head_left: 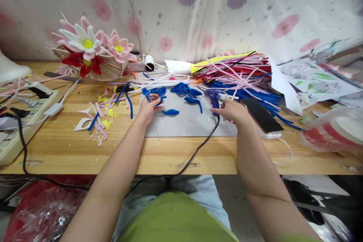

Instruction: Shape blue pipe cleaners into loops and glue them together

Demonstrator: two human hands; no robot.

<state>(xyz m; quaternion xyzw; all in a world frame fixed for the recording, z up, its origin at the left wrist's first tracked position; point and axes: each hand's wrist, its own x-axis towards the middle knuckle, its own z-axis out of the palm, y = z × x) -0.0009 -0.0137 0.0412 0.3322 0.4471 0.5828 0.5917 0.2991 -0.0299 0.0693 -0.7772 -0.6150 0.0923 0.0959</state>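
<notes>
My left hand (149, 109) is closed on a blue pipe-cleaner petal (145, 93) at the left edge of the grey cutting mat (181, 130). Part of the petal is hidden by my fingers. At the mat's right side, my right hand (231, 110) has its fingers closed at the handle of a purple-blue hot glue gun (213, 97), whose nozzle points up and left. Between the hands lie a single blue petal (170, 112), another with a long stem (194, 100) and a cluster of blue petals (184, 90).
Bundles of pink and blue pipe cleaners (249, 92) lie behind the mat. A black phone (262, 115) rests at right, near a red-and-white tub (331, 132). Scraps (106, 123), a pipe-cleaner flower arrangement (90, 51) and a power strip (47, 109) are left. The gun's black cord (195, 155) crosses the table edge.
</notes>
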